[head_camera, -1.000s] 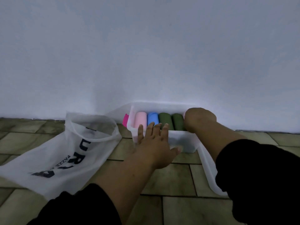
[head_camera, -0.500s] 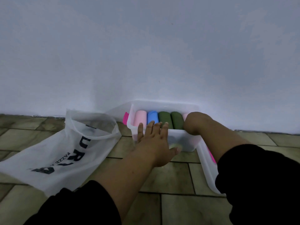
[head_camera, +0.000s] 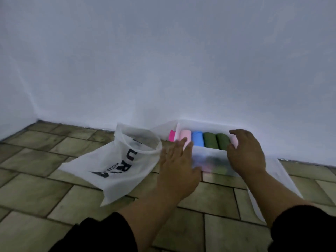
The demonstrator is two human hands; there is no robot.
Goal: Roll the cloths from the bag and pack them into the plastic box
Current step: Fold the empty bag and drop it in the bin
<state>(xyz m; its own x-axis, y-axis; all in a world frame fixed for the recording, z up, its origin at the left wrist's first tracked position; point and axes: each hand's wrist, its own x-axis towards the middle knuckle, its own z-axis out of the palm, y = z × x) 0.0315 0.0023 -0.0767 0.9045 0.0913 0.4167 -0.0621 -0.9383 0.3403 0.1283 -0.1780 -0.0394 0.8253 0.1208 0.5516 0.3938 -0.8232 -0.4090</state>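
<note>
Both hands on the box: left hand (head_camera: 177,160) spread flat at its near-left corner, right hand (head_camera: 244,151) cupped over the right end, fingers loose, gripping nothing.
The plastic box (head_camera: 211,157) sits on the tiled floor (head_camera: 36,188) at 12 o'clock against the wall (head_camera: 163,60), holding pink (head_camera: 185,136), blue (head_camera: 197,139) and two green rolls (head_camera: 216,141); the bag (head_camera: 116,164) lies at 10 o'clock.

Single head cam, wide-angle, looking forward and down from above the forearms. Faces a white wall (head_camera: 163,60) meeting the tiled floor (head_camera: 45,188), wall filling the upper half. Plastic box (head_camera: 211,159) near centre, at arm's reach. Left hand (head_camera: 177,167) blurred, probably motion. No second view.
</note>
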